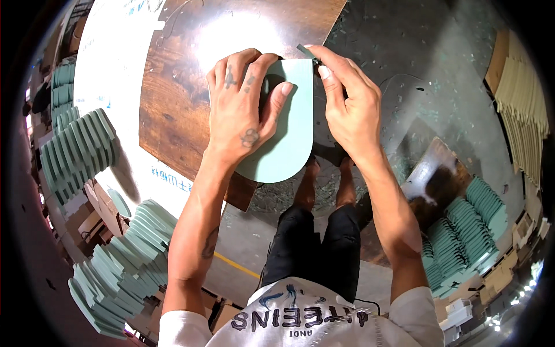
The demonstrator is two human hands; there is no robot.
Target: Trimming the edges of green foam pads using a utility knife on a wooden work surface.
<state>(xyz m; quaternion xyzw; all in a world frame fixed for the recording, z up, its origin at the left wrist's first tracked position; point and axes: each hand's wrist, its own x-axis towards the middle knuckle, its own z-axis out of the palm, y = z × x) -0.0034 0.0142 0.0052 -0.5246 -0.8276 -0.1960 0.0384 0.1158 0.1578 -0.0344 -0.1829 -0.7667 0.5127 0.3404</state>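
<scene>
A pale green panel (pixel 292 127), flat with one rounded end toward me and a straight far end, lies partly over the edge of a brown wooden tabletop (pixel 173 110). My left hand (pixel 240 104) is on top of it, fingers bent and thumb stretched across its face, holding it down. At the panel's far right corner, my right hand (pixel 350 95) pinches a short, thin dark strip (pixel 304 52) between thumb and forefinger. Whether that strip is a blade or a sliver of trim I cannot tell. Part of the panel's left side is hidden under my left hand.
Stacked green panels (pixel 78 150) stand at the left, with more stacks (pixel 124 260) at the lower left and others (pixel 462 237) at the lower right. Yellowish stacked sheets (pixel 523 115) are at the far right. Green scraps litter the grey floor (pixel 428 69).
</scene>
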